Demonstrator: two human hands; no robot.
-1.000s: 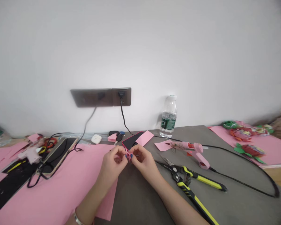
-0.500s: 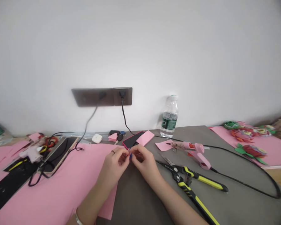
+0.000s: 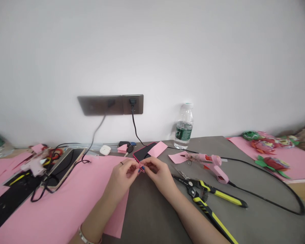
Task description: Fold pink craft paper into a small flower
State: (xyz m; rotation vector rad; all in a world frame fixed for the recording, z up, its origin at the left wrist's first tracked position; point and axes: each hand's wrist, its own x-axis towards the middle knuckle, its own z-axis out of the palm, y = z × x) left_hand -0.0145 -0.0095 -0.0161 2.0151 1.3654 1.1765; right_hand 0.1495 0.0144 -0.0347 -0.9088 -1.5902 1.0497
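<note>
Between my fingertips is a small folded pink paper piece [image 3: 141, 168] with a bit of blue beside it, partly hidden by the fingers. My left hand [image 3: 124, 176] pinches its left side, wearing a dark ring. Its right side is pinched by my right hand [image 3: 159, 173]. Both hands are held close together above the edge of a large pink sheet [image 3: 91, 189] and the grey table mat [image 3: 147, 213]. Just behind them lies a dark phone with a pink edge [image 3: 142, 152], partly covered by a pink paper square [image 3: 157, 149].
At right lie a pink glue gun [image 3: 216, 166] with a looping cord, yellow-black pliers [image 3: 205, 200] and paper flowers [image 3: 274, 162]. A water bottle [image 3: 183, 130] stands by the wall. Another phone [image 3: 63, 169] and tangled cables lie at left.
My hands have drawn slightly apart, the left one shifting a little left. More of the small pink piece now shows between the fingertips.
</note>
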